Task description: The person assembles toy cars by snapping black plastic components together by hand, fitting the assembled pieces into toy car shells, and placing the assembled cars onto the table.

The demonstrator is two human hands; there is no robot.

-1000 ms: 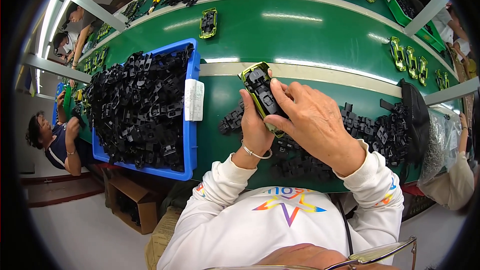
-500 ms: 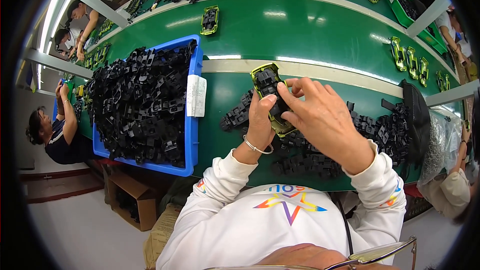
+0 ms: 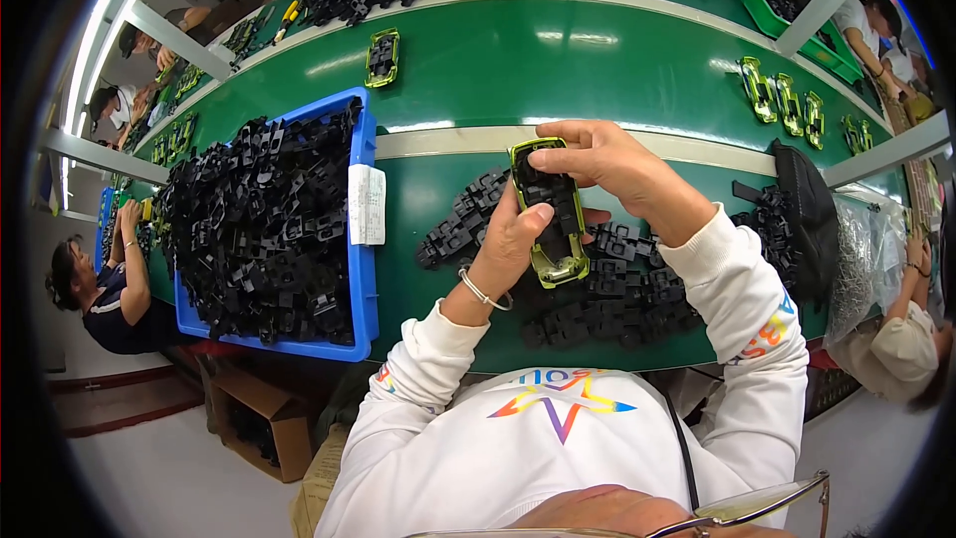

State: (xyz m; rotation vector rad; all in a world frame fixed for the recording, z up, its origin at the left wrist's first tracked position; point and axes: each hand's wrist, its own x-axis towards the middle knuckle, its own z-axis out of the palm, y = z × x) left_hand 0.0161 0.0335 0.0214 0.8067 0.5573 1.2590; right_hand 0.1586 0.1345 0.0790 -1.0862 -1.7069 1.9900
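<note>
A yellow-green toy car body shell [image 3: 560,269], its hollow side up with a black part [image 3: 563,207] seated inside, is held above the bench. My left hand [image 3: 506,247] is closed around its left side, the thumb lying over the black part. At the far end, my right hand [image 3: 615,164] grips the shell with fingers on the black interior; some of its fingertips are hidden behind the shell. Loose black plastic parts [image 3: 607,304] are heaped below and around my hands.
A blue crate [image 3: 362,284] full of black parts stands at left, with a paper label [image 3: 367,204] on its edge. One green shell [image 3: 382,58] lies on the green belt [image 3: 478,60]. A black bag [image 3: 805,219] and clear bags of small metal pieces [image 3: 853,264] sit at right. Co-workers sit around.
My right hand has moved from the middle of the shell to its far end. The shell now points more straight away from me. The whole view has shifted slightly.
</note>
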